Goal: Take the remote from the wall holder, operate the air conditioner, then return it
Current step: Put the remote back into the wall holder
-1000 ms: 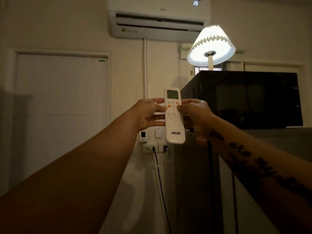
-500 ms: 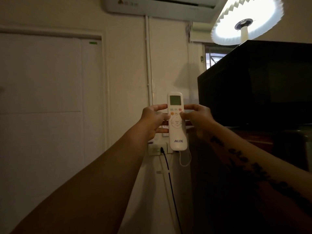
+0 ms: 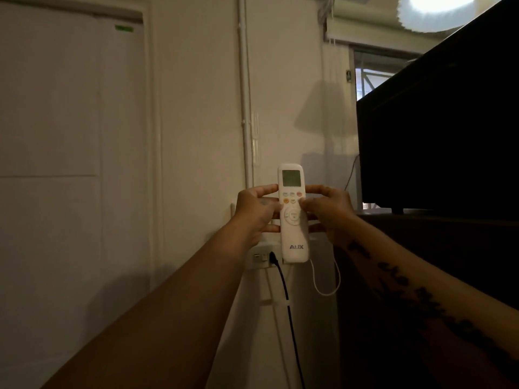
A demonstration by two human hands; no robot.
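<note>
A white AUX remote (image 3: 293,237) with a small screen stands upright in front of the wall, held between both hands. My left hand (image 3: 257,213) grips its left edge. My right hand (image 3: 330,213) grips its right edge, thumb on the upper buttons. The remote's lower end is level with the wall sockets (image 3: 259,258). The wall holder is hidden behind the remote and hands. The air conditioner is out of view above.
A black cable (image 3: 289,310) and a white cable loop (image 3: 327,287) hang from the sockets. A large black appliance (image 3: 438,136) on a dark cabinet stands to the right. A white door (image 3: 73,136) is on the left, a lit lamp (image 3: 441,9) at top right.
The view has tilted down and moved closer to the wall, so the air conditioner has left the frame. Both hands have carried the remote lower, down to socket level.
</note>
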